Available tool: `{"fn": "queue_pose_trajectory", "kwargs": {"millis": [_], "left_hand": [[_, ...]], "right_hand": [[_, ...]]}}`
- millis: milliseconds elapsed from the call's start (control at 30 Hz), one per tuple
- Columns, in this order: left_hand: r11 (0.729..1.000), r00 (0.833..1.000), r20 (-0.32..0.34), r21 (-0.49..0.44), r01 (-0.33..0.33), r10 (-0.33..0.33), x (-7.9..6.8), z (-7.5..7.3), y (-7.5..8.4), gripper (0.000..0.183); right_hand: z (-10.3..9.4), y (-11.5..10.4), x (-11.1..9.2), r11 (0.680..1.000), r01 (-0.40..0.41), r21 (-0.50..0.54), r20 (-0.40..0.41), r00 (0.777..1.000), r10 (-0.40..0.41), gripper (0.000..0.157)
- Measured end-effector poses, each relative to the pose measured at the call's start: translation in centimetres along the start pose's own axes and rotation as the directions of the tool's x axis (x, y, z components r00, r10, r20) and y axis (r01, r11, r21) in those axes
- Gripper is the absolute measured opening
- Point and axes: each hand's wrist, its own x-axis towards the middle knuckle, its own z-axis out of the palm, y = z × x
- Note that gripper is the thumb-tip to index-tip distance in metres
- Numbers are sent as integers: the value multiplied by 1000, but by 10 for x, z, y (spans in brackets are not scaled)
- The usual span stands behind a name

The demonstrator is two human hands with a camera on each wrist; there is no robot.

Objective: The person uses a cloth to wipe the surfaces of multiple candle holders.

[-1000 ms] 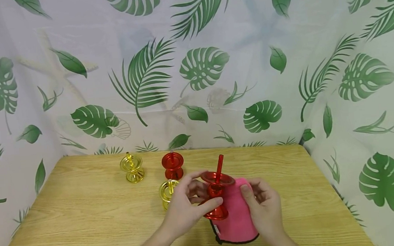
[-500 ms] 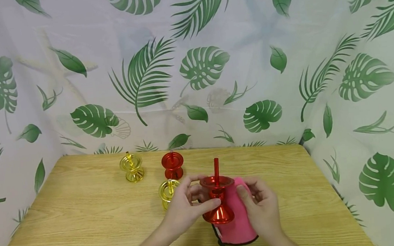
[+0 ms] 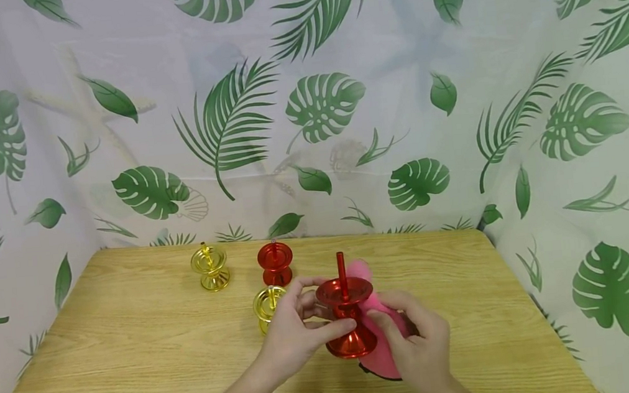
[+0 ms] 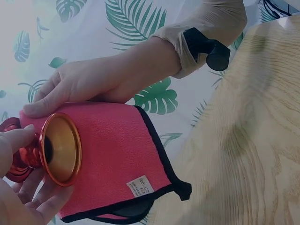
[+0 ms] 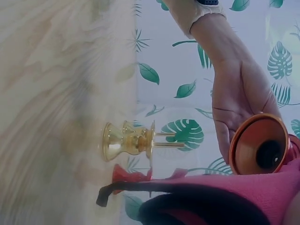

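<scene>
My left hand [image 3: 295, 332] holds a shiny red candle holder [image 3: 352, 340] upright above the table, thumb and fingers round its narrow waist. From the holder's dish a red spike stands up; in the left wrist view its hollow base [image 4: 64, 150] shows. My right hand [image 3: 423, 343] pinches a pink fleecy cleaning mitt [image 3: 381, 356], which is bunched close behind and beside the holder. The left wrist view shows the mitt's black edging and a white label [image 4: 140, 186]. Part of the mitt is hidden by the holder and my right hand.
On the wooden table [image 3: 153, 341] stand a gold candle holder [image 3: 215, 282] at the back left, a red one [image 3: 275, 262] beside it, and another gold one [image 3: 265, 307], partly behind my left hand. A leaf-patterned sheet [image 3: 312, 40] encloses the back and sides.
The red candle holder has turned from tilted to upright and shifted slightly left. My right hand's hold on the mitt has changed; the mitt is now folded, its rounded tip sticking up behind the holder.
</scene>
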Motion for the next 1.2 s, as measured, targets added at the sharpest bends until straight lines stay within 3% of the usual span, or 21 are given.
{"fn": "queue_pose_trajectory", "kwargs": {"millis": [167,300,400,467,800,900,1067,1200], "left_hand": [[999,999,-36,29,-35,36,-1,2,2,64],[998,997,-65,41,-37,40,-1,3,1,64],[998,996,-73,38,-46,48,-1,3,-1,64],[998,996,-71,33,-54,56,-2,3,-1,64],[999,998,-22,1,-52,52,-2,1,-3,65],[999,999,-14,-9,-36,36,-3,1,-3,65],[1000,1000,13,-17,-7,7,-4,0,-3,64],[1000,1000,28,-4,12,-12,-4,0,-2,63]], "right_hand": [[2,-4,2,983,158,-94,2,987,-158,28],[6,-9,1,932,295,-210,14,954,-298,34],[7,-13,2,901,382,-206,38,923,-383,31],[7,-15,2,901,388,-192,45,921,-387,30],[0,-13,2,984,175,-44,31,984,-174,26],[-3,-11,2,993,87,-77,30,996,-85,21],[-5,-8,1,990,-66,-123,2,998,66,15],[-3,-5,0,969,-215,-118,-24,977,214,21]]}}
